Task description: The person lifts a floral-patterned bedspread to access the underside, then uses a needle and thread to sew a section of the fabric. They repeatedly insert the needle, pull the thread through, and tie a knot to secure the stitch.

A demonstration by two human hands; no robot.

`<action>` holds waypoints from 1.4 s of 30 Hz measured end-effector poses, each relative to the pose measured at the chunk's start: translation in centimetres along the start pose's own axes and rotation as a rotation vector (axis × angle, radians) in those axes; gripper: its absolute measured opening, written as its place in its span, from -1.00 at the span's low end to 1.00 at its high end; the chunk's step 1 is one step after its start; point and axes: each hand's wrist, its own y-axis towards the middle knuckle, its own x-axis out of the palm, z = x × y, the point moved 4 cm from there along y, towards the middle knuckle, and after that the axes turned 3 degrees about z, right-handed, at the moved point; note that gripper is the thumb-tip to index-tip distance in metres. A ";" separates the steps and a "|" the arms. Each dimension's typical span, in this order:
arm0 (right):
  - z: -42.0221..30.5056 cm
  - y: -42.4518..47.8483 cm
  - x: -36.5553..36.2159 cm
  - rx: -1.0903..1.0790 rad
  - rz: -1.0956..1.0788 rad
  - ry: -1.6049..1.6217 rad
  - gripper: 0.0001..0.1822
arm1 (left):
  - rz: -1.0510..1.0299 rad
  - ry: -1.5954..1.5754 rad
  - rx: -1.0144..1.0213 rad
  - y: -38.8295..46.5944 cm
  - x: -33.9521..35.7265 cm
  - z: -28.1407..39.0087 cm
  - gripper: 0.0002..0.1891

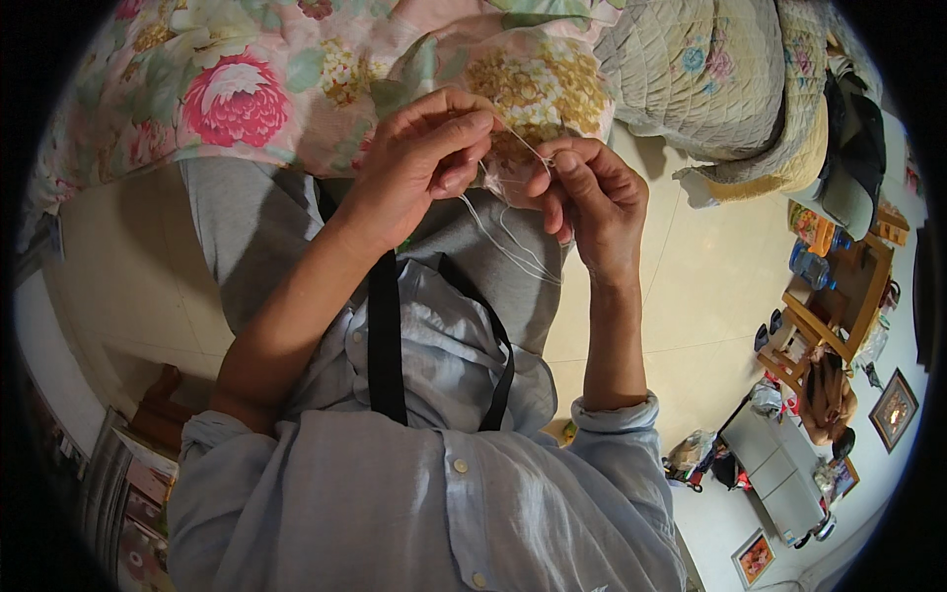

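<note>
A thin white thread runs taut between my two hands, above the edge of a floral fabric cover. My left hand pinches one end of it between thumb and forefinger. The thumb and forefinger of my right hand are closed on the other end, where a small loop or knot shows. Whether a needle is there is too small to tell. Slack strands of the same thread hang below, over my grey trousers. A clear plastic piece lies behind the thread, partly hidden by my fingers.
A quilted cover drapes over a seat at the upper right. Farther right stand a wooden chair frame, a large water bottle and a grey cabinet. A seated person is near the wall. Black straps hang over my shirt.
</note>
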 end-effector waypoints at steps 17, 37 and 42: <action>-0.5 0.6 -0.4 0.048 -0.037 0.127 -0.80 | -0.024 0.438 0.251 -1.7 3.0 0.0 -0.71; 0.3 0.3 0.2 -0.060 0.164 0.211 -0.78 | -0.074 0.609 0.336 -1.0 1.7 -2.1 -0.76; 0.5 0.3 0.1 -0.022 0.116 0.342 -0.80 | -0.068 0.610 0.367 -0.9 1.7 -2.3 -0.75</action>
